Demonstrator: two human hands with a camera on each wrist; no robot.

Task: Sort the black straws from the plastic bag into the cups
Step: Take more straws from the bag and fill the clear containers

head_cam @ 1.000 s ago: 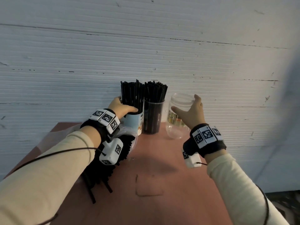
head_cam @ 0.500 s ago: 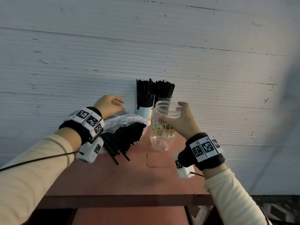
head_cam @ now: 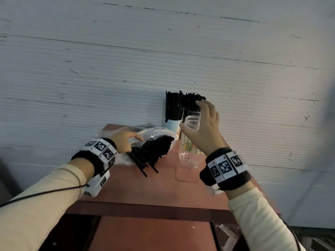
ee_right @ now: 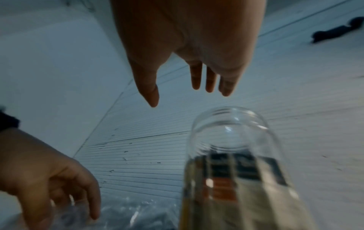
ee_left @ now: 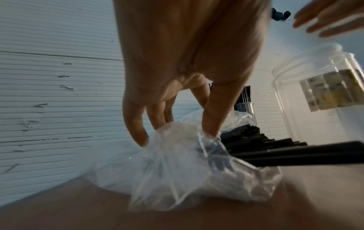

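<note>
A clear plastic bag [head_cam: 155,132] full of black straws [head_cam: 154,151] lies on the red table [head_cam: 136,192], straw ends poking toward me. My left hand [head_cam: 125,140] rests on its near end, fingertips [ee_left: 210,130] touching the film. An empty clear jar [head_cam: 188,151] with a printed label stands just right of the bag. Just above its mouth hovers my right hand [head_cam: 192,115], fingers spread and holding nothing; the right wrist view shows a gap between it and the jar [ee_right: 232,155]. Behind stand a white-blue cup [head_cam: 173,124] and a clear cup, both packed with straws [head_cam: 190,100].
A ribbed white wall [head_cam: 163,60] rises directly behind the cups. The table's dark front edge [head_cam: 145,209] runs close to my forearms, with a lower red shelf [head_cam: 148,232] beneath it. Bare table surface lies in front of the jar and bag.
My right hand carried the jar forward and left, set it beside the bag and let go. My left hand left the straw cup and came down onto the bag.
</note>
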